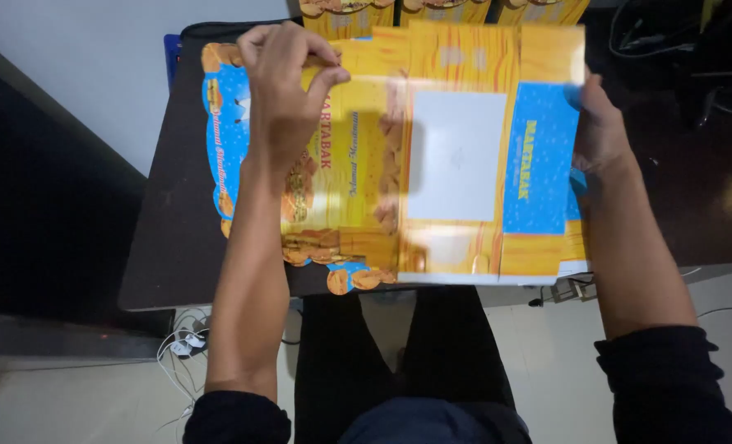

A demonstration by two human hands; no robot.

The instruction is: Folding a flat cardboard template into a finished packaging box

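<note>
Dark tabletop (pixel 177 247) beside a pale wall, with cables (pixel 187 341) on the floor below. Left hand (pixel 288 90) pinches a top flap of the flat yellow-and-blue cardboard box blank (pixel 456 156), thumb against fingers. Right hand (pixel 598 123) grips the blank's right edge, fingers hidden behind the card. The blank lies spread across the table's near edge, partly overhanging, with more printed blanks (pixel 440 10) stacked beyond it. Likely risk: uneven pulling between the two grips could crease or tear a panel off its fold lines.
</note>
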